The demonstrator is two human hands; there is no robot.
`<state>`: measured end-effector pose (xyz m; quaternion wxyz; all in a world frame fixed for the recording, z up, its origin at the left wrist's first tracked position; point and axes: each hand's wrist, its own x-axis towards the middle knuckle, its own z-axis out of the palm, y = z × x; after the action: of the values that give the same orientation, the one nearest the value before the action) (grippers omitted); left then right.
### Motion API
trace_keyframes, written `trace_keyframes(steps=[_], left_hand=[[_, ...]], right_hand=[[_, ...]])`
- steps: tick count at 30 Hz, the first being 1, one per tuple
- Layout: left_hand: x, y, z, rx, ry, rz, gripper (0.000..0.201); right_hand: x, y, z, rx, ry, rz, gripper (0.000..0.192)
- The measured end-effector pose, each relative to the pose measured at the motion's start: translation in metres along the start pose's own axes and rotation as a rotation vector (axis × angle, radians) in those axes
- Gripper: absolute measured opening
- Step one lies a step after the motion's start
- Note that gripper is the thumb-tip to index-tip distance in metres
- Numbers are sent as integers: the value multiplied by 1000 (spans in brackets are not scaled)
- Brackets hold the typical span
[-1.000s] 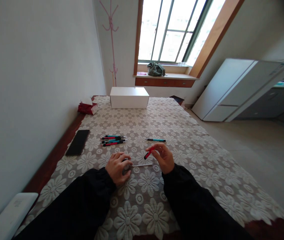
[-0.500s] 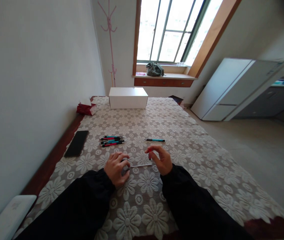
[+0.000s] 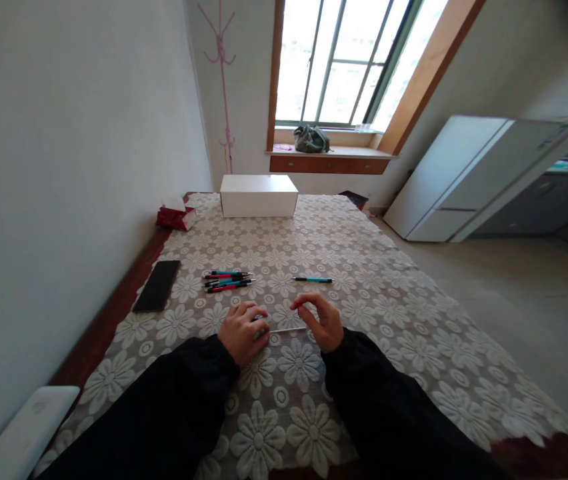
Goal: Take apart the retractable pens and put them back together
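Rightward, lace tablecloth [image 3: 389, 313] runs open from the turquoise-and-black pen [image 3: 313, 280] to its scalloped edge. Nearer than that pen, apart, the left hand [image 3: 244, 333] curls at a slim pale rod [image 3: 287, 331], grip unclear; the right hand [image 3: 327, 323] pinches a mostly hidden red piece [image 3: 301, 305].

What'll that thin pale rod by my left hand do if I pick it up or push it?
The thin pale rod is probably light, being so slender. It runs straight, so it's likely fairly stiff. Nudged, it may roll or swivel, though the tablecloth's raised-looking flowers could check it.
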<state>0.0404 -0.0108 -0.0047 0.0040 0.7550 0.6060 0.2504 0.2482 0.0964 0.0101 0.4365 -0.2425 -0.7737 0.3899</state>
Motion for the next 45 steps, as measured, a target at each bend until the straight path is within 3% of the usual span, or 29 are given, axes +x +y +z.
trace_keyframes(steps=[8,13,18,31,45], left_hand=[[-2,2,-5,-3,58,-30,9],[-3,-6,-13,29,139,-68,11],[-2,-9,-13,64,162,-63,13],[-5,-1,-5,54,122,-2,12],[-5,-1,-5,30,116,-14,12]], right_hand=[[4,9,-1,-115,33,-35,13],[6,24,-1,-318,-16,-102,11],[4,30,1,-376,-82,-116,12],[-8,23,17,-340,-290,-203,26],[-9,17,19,-414,-309,-258,16]])
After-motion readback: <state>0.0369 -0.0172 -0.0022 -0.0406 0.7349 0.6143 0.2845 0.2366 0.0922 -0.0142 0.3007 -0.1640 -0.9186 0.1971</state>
